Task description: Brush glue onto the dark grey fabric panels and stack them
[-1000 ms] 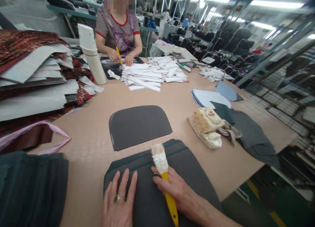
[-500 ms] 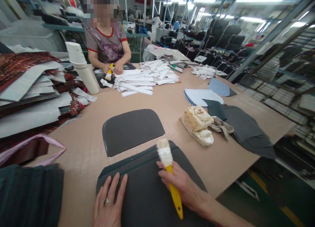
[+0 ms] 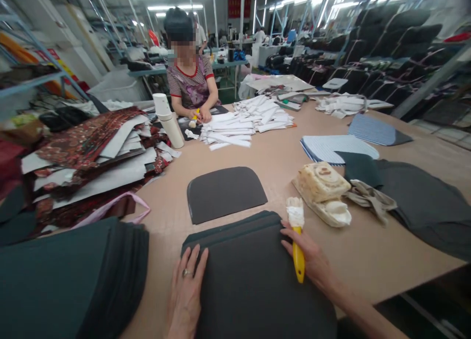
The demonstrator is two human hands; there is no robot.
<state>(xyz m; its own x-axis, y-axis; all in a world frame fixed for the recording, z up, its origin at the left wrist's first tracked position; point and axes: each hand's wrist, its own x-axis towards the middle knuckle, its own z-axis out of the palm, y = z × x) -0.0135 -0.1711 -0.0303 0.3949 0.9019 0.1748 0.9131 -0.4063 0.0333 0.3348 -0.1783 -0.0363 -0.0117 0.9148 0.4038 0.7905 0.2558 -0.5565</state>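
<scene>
1 yellow-handled brush (image 3: 297, 233), white-caked, clamped in right hand (image 3: 310, 253); left hand (image 3: 187, 286) spread on dark sheets (image 3: 253, 280).

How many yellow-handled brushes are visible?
2: one brush in the wearer's right hand, the second brush held by the person across the table. Others may be hidden.

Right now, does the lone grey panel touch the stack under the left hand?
Apart: the head view shows tabletop between the panel and the stack.
</scene>
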